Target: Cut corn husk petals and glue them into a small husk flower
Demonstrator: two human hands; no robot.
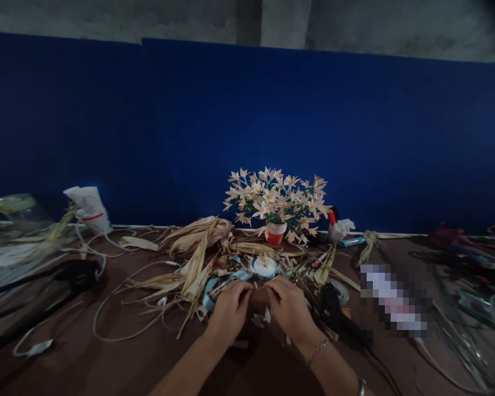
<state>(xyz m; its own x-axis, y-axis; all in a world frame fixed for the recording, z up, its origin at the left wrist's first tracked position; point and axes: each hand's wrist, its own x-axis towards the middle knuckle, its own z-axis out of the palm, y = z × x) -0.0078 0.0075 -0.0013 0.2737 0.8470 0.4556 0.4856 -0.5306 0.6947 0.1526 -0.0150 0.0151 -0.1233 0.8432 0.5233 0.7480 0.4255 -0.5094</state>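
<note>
Your left hand (233, 302) and right hand (289, 305) face each other, thumb and fingers of each drawn close in a pinch — whether either grip has anything in it, I cannot tell, as the fingertips are too dark and small. Just below and between your two grips, pale petals (268, 315) lie on the desk (132, 368). They look thin and dry, so expect them to be feather-light, a little stiff and quick to split; a pinch near one end, rather than across the middle, should be kindest. Just beyond your fingertips sits a round white disc (264, 268) with a blue rim. Outward to the left of your grip spread dry husks (196, 280), likely papery and apt to tear along the grain. Beside your right grip lies a black glue gun (334, 311). Farther ahead — past the disc — a red cup (276, 233) carries cream flowers (268, 201).
</note>
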